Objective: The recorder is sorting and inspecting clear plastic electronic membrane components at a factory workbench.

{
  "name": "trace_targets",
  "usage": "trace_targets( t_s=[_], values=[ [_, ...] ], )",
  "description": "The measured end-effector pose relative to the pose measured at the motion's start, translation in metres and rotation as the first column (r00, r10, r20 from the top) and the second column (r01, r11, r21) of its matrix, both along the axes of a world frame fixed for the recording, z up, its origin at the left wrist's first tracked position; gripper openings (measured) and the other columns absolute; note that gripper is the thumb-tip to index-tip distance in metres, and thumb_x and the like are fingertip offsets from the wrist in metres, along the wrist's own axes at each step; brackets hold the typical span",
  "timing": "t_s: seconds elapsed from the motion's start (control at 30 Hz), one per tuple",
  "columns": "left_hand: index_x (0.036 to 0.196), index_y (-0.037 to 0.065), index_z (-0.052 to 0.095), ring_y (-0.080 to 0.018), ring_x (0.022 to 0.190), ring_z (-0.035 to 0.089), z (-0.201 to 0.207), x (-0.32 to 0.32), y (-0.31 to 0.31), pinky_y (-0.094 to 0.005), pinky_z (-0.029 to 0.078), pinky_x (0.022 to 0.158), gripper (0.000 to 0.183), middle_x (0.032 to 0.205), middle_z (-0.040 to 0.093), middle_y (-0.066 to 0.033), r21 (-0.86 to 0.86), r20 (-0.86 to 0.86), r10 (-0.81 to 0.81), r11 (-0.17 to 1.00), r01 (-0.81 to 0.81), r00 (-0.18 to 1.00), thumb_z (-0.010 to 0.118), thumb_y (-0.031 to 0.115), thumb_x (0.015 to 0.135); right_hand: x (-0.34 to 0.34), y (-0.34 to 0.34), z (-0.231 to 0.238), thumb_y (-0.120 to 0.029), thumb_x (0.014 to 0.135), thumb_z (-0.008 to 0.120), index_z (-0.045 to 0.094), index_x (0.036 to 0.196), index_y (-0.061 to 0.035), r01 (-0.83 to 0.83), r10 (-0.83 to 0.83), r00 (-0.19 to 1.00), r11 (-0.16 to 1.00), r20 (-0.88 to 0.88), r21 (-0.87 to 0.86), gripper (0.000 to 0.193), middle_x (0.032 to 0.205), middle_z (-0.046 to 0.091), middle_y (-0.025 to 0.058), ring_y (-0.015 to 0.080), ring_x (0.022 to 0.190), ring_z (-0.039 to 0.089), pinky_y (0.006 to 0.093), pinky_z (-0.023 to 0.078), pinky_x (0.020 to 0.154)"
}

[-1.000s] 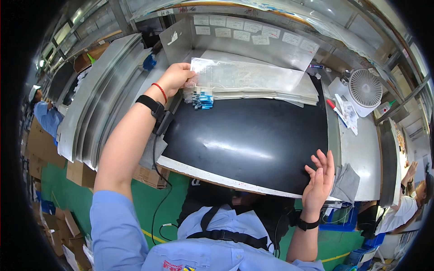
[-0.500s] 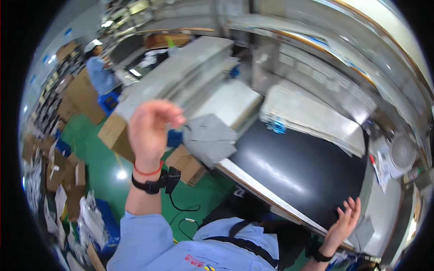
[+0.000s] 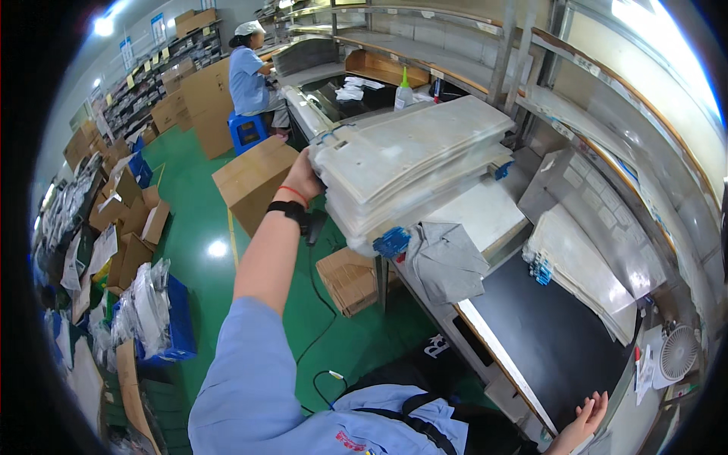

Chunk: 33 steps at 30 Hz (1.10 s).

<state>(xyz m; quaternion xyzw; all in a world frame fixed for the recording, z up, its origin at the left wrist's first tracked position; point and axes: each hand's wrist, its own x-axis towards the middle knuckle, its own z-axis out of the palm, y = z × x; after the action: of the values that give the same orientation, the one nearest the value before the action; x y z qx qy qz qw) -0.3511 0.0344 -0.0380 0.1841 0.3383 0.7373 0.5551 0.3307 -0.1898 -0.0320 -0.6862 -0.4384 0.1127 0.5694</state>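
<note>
A stack of flat whitish boards (image 3: 413, 144), with blue clips (image 3: 392, 241) at its near corner, rises on the bench ahead of me. My left hand (image 3: 305, 179) reaches to the left end of this stack and touches its edge by the upper boards; its fingers are mostly hidden there, so I cannot make out a grip. Low on the right, my right hand (image 3: 582, 426) hangs by the front edge of the black work surface (image 3: 542, 326), fingers apart and loosely curled, holding nothing. A grey cloth (image 3: 446, 262) drapes over the bench edge between the stack and the black surface.
More whitish boards (image 3: 584, 269) with blue clips lie at the black surface's back. A small fan (image 3: 677, 353) and a red marker (image 3: 637, 355) sit far right. Cartons (image 3: 256, 186) stand on the green floor. A co-worker (image 3: 250, 76) sits on a blue stool (image 3: 246, 133).
My left hand has gone from mid-air forward to the left end of the board stack. The view has swung left and up. My right hand stays low by the bench edge.
</note>
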Motion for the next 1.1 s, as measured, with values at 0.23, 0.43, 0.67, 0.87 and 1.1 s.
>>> trace_targets(
  t_s=[0.23, 0.43, 0.67, 0.87, 1.1],
  values=[
    [0.124, 0.008, 0.055, -0.0267, 0.111, 0.058, 0.039, -0.009, -0.001, -0.0433, 0.045, 0.098, 0.046, 0.122, 0.061, -0.0121, -0.055, -0.056, -0.032, 0.998, 0.029, 0.998, 0.037, 0.04, 0.097, 0.006, 0.005, -0.014, -0.013, 0.097, 0.053, 0.047, 0.131, 0.0031, -0.011, 0.01, 0.999, 0.999, 0.031, 0.035, 0.038, 0.121, 0.058, 0.0173, 0.023, 0.1, 0.059, 0.0311, 0.05, 0.083],
    [0.117, 0.007, 0.058, -0.025, 0.094, 0.065, 0.079, -0.008, 0.015, -0.041, 0.052, 0.089, 0.037, 0.104, 0.066, -0.011, -0.192, -0.275, 0.095, 0.97, -0.151, 0.957, 0.047, 0.033, 0.094, 0.009, 0.008, -0.016, -0.011, 0.095, 0.054, 0.047, 0.131, 0.0019, -0.02, 0.019, 0.997, 1.0, 0.07, 0.01, 0.039, 0.12, 0.058, 0.0156, 0.021, 0.097, 0.059, 0.0293, 0.049, 0.081],
    [0.103, 0.007, 0.062, -0.0254, 0.091, 0.062, 0.054, -0.028, 0.023, -0.042, 0.052, 0.082, 0.027, 0.106, 0.064, -0.0099, 0.023, -0.247, 0.191, 0.981, -0.191, 0.95, 0.06, 0.028, 0.087, 0.003, 0.005, -0.01, -0.013, 0.095, 0.056, 0.049, 0.13, 0.0011, -0.044, 0.044, 0.999, 0.999, 0.022, -0.025, 0.038, 0.121, 0.059, 0.0168, 0.0228, 0.104, 0.058, 0.0306, 0.048, 0.086],
    [0.104, 0.006, 0.06, -0.026, 0.086, 0.064, 0.075, -0.019, 0.024, -0.0411, 0.053, 0.083, 0.026, 0.1, 0.066, -0.0104, -0.074, -0.338, 0.001, 0.997, -0.028, 0.941, 0.06, 0.025, 0.086, -0.001, 0.002, -0.006, -0.016, 0.094, 0.057, 0.056, 0.123, 0.0023, -0.019, 0.023, 0.997, 0.998, 0.074, -0.052, 0.035, 0.118, 0.062, 0.0196, 0.0271, 0.106, 0.059, 0.0337, 0.047, 0.09],
    [0.121, 0.001, 0.059, -0.0184, 0.093, 0.067, 0.057, -0.035, 0.006, -0.0335, 0.055, 0.08, 0.035, 0.109, 0.068, -0.0099, -0.147, -0.348, -0.25, 0.966, 0.211, 0.904, 0.054, 0.022, 0.094, 0.021, 0.014, -0.034, -0.014, 0.096, 0.054, 0.057, 0.12, 0.0007, -0.088, 0.088, 0.996, 0.996, 0.001, -0.004, 0.028, 0.104, 0.062, 0.007, 0.0111, 0.091, 0.057, 0.0241, 0.045, 0.081]
  ],
)
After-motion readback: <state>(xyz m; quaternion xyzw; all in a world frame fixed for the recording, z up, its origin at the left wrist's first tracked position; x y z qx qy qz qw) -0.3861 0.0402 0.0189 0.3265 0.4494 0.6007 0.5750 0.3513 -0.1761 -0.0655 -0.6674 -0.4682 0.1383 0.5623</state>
